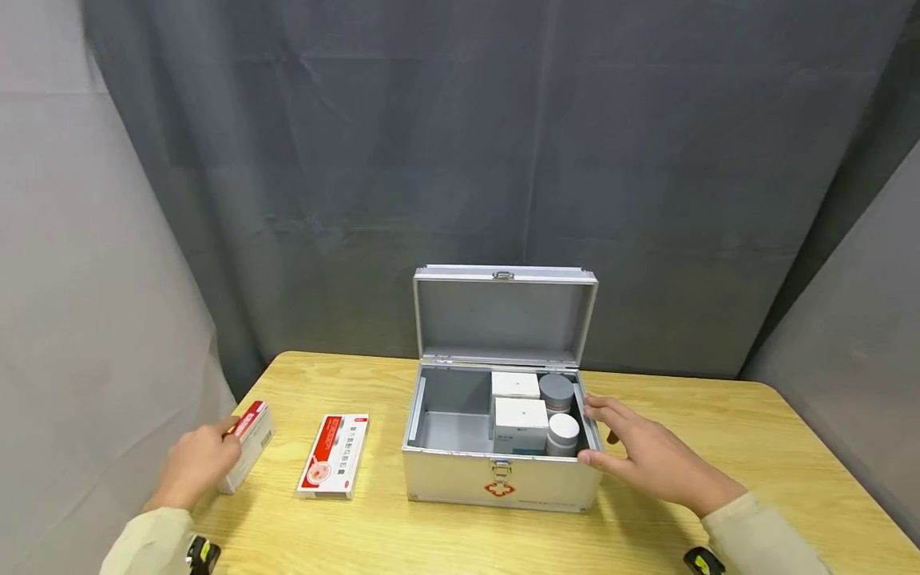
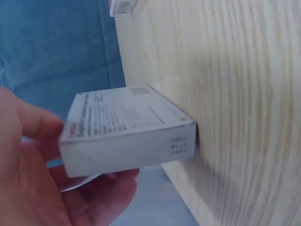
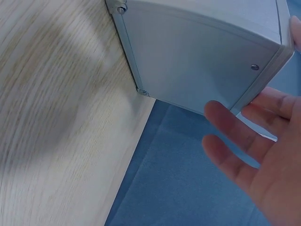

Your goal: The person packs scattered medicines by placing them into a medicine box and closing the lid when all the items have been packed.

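My left hand (image 1: pixel 197 463) grips a white and red medicine box (image 1: pixel 251 449) at the table's left side. In the left wrist view the thumb and fingers hold this medicine box (image 2: pixel 122 113) by its edge, its lower side at the tabletop. An open silver first-aid case (image 1: pixel 446 479) stands at the middle, its lid up. My right hand (image 1: pixel 650 455) rests on the right rim of the case with fingers fairly straight. The right wrist view shows the fingers by the side wall of the case (image 3: pixel 188 56).
Flat between left hand and case lies another red and white medicine box (image 1: pixel 336 455). Inside the case's right half are two white boxes (image 1: pixel 521 427), a grey-lidded jar (image 1: pixel 557 390) and a white-lidded jar (image 1: pixel 563 431). Behind the wooden table (image 1: pixel 388 531) hangs a grey curtain (image 1: pixel 467 160).
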`<move>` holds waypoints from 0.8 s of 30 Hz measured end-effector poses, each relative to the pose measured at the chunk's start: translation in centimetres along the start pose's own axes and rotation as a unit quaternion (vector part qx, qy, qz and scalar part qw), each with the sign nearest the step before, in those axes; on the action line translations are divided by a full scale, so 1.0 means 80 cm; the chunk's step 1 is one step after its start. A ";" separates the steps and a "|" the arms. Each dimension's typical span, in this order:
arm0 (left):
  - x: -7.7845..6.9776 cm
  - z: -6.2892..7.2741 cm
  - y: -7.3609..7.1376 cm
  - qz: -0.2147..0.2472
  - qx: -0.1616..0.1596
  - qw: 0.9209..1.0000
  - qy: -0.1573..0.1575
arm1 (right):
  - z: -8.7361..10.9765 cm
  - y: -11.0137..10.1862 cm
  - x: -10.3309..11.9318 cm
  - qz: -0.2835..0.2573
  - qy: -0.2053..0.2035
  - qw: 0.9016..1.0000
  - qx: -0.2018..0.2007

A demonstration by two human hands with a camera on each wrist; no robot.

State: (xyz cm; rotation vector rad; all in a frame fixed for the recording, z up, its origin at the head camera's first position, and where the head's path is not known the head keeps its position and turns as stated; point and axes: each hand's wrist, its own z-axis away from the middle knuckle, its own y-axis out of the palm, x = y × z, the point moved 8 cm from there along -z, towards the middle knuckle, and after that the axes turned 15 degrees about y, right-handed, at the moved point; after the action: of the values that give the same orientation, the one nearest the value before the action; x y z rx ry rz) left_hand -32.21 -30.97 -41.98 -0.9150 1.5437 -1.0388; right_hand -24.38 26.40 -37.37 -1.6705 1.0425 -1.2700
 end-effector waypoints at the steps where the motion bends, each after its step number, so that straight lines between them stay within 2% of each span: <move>1: 0.000 -0.001 -0.001 -0.004 -0.002 1.000 -0.001 | 0.000 -0.001 0.000 -0.001 -0.001 1.000 -0.002; 8: -0.001 0.000 0.004 -0.010 -0.017 0.999 0.026 | 0.001 -0.004 0.002 -0.014 -0.021 1.000 -0.015; 14: 0.005 0.010 0.007 0.009 -0.011 1.000 0.010 | 0.000 -0.006 0.004 -0.036 -0.035 0.999 -0.008; 21: -0.015 0.002 0.002 -0.004 -0.019 0.999 0.044 | 0.001 -0.004 -0.003 -0.053 -0.034 0.998 -0.003; 24: -0.020 0.003 0.004 0.005 -0.030 0.999 0.042 | 0.002 -0.003 -0.003 -0.056 -0.037 0.998 0.001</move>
State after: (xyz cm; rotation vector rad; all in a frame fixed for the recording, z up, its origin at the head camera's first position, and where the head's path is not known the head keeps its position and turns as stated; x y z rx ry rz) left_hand -31.67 -29.42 -41.77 -0.9149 1.6555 -1.0397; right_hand -24.26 26.75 -37.25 -1.7819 0.9145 -1.2682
